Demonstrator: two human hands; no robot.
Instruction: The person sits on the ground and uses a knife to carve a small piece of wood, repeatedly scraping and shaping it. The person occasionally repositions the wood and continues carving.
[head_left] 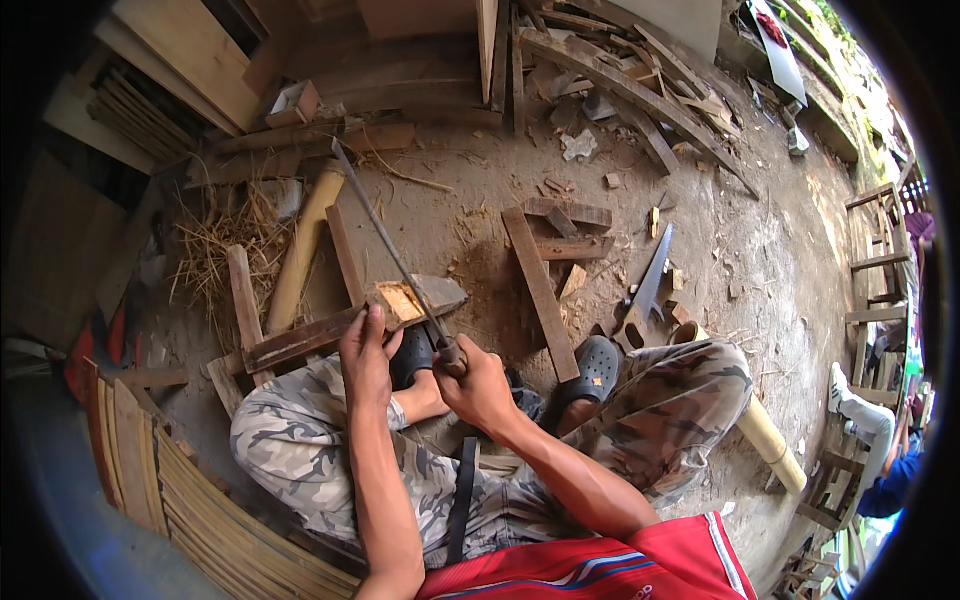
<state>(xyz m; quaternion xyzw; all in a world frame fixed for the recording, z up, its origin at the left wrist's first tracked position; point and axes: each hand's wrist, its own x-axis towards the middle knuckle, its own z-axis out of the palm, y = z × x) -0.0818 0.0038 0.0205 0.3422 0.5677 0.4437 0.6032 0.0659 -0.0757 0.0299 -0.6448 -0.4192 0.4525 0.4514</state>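
Note:
My right hand point(472, 378) is wrapped around the wooden handle of a machete point(385, 228). Its long, narrow blade slants up and to the left, passing beside a dark wooden beam point(305, 340). Near its right end, the beam has a pale, freshly cut patch point(399, 300). My left hand point(367, 345) grips the beam just left of that patch, thumb on top. The beam lies slantwise in front of my camouflage-clad legs, close to my left foot in a dark clog. How near the blade is to the wood I cannot tell exactly.
A handsaw point(645, 290) lies by my right foot, beside joined wooden pieces point(540, 285). A bamboo pole point(305, 245) and straw point(225, 245) are at left; scrap timber point(640, 85) lies behind. Another bamboo pole point(770, 445) passes my right knee. Another person's leg point(868, 415) shows far right.

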